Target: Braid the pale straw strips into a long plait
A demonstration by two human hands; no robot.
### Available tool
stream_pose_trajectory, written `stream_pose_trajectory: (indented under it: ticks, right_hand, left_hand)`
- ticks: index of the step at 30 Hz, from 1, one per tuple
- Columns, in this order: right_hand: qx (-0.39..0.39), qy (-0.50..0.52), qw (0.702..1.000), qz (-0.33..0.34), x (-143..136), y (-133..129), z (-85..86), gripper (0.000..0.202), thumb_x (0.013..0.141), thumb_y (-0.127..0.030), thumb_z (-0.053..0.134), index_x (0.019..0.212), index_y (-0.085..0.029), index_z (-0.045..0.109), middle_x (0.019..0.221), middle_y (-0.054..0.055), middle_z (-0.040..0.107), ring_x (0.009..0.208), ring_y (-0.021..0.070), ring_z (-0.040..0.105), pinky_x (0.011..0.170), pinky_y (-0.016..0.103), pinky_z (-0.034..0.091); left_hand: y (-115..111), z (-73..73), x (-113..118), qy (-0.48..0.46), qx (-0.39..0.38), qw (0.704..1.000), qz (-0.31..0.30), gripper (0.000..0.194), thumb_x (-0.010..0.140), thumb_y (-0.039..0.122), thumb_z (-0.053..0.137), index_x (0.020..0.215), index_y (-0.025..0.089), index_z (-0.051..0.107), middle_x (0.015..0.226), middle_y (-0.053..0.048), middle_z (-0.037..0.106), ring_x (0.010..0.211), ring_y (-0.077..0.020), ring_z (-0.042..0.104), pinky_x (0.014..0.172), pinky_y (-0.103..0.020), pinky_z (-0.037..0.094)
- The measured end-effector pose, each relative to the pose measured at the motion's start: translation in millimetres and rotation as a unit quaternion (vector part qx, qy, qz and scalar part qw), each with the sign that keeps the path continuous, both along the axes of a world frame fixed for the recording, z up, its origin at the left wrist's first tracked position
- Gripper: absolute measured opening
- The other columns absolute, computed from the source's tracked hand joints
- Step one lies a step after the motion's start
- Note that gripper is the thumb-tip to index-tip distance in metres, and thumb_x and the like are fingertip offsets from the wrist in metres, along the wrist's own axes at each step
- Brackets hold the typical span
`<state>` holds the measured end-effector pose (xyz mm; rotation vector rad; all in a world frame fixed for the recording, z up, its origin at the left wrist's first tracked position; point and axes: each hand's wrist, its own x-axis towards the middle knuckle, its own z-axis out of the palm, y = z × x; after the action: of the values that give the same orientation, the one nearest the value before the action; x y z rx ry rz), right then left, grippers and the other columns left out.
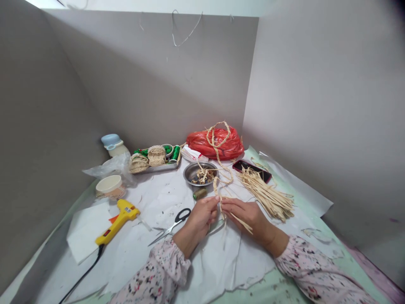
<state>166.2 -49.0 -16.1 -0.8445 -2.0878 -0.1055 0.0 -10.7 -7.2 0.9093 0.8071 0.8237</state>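
A pale braided straw strand (216, 185) runs from the top of a red plastic bag (202, 141) down to my hands near the middle of the table. My left hand (204, 215) is closed, its thumb and finger pinching the braid's lower end. On the other side my right hand (248, 217) has its fingers pressed together around the loose straws of the same braid. Loose straw ends stick out below both hands. Beside my right hand lies a bundle of dry straw (268, 194). Black-handled scissors (172, 226) lie open by my left wrist.
A metal bowl (190, 174) with scraps stands beyond my hands, a thread spool (200, 194) before it. At left are a yellow glue gun (118, 221) with its cord, a paper cup (110, 188) and a bottle (115, 145). A tray (161, 167) holds woven coils; a phone (265, 175) lies right.
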Motion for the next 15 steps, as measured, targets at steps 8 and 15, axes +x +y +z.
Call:
stream_pose_trajectory:
  ticks: [8,15]
  right_hand:
    - [0.007,-0.008,1.0,0.006,0.4,1.1,-6.2,0.037,0.086,-0.008,0.05,0.118,-0.021,0.06,0.113,0.009,0.068,0.1,0.0173,0.066,0.082,0.029,0.057]
    - [-0.037,0.076,0.991,-0.099,1.3,5.7,-4.5,0.034,0.085,-0.012,0.05,0.115,-0.022,0.061,0.104,0.008,0.066,0.094,0.02,0.065,0.08,0.033,0.055]
  left_hand:
    - [-0.1,0.1,0.4,0.016,0.016,1.0,0.007,0.035,0.067,0.044,0.072,0.07,0.014,0.056,0.05,0.01,0.031,0.041,-0.0022,0.015,0.041,-0.021,0.007]
    - [-1.6,-3.8,1.2,0.091,0.055,0.994,0.003,0.035,0.072,0.047,0.066,0.078,0.013,0.061,0.046,0.011,0.025,0.039,-0.0037,0.016,0.043,-0.022,0.006]
